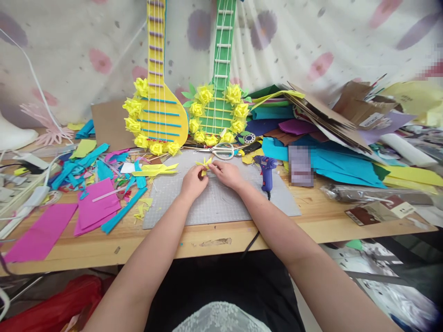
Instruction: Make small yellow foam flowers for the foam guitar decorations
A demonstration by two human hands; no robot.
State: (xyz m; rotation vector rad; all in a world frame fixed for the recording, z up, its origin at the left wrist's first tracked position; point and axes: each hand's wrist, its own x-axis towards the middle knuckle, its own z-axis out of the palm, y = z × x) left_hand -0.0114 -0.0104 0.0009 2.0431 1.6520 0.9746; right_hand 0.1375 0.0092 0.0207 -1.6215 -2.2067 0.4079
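Observation:
Over the grey cutting mat my left hand and my right hand meet, fingers pinched around a small yellow paper flower with pointed petals. Its lower part is hidden by my fingers. Just beyond my right hand lie scissors with pale handles. A blue glue gun rests on the mat's right side. Yellow paper strips lie to the left of my left hand. Behind stand a yellow paper instrument and a green one, both edged with yellow paper flowers.
Magenta sheets, teal strips and many scraps cover the left of the wooden table. Blue paper and stacked cardboard fill the right. A black cord hangs over the front edge.

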